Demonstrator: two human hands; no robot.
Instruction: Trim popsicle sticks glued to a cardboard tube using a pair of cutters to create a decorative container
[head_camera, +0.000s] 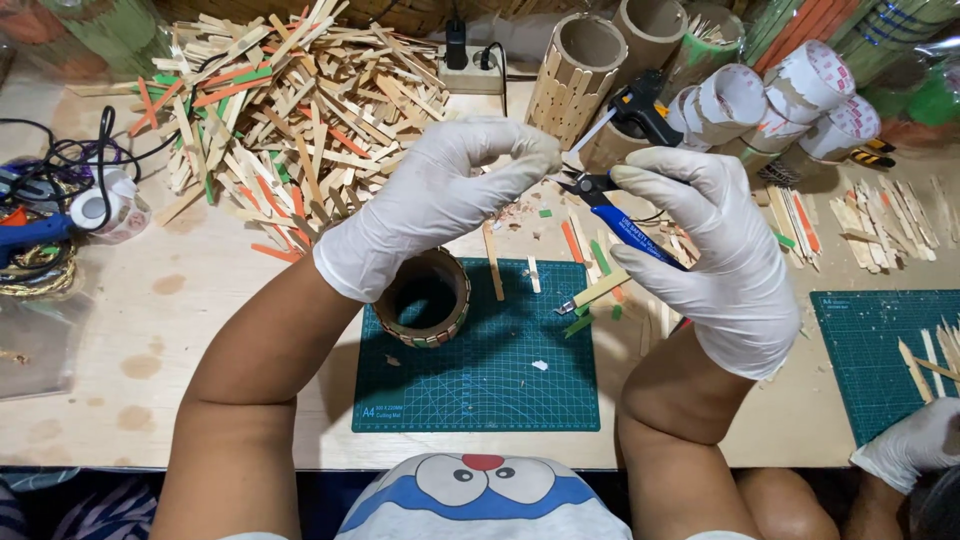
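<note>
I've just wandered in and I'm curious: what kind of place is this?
Probably a small craft workshop: a heap of wooden sticks, green cutting mat, stick-covered cardboard tube, and the right hand holding blue-handled cutters.

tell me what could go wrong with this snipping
The cutters in the right hand close right beside the left hand fingers, so the glove could get nipped. An offcut might fly off, or drop into the open tube below. The glue gun sits close behind the hands.

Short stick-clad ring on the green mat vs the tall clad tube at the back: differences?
The ring is short; the tall tube stands much higher. The ring sits on the cutting mat, partly under the left hand; the tube stands untouched near the power strip. Both are open-topped and stick-covered.
</note>
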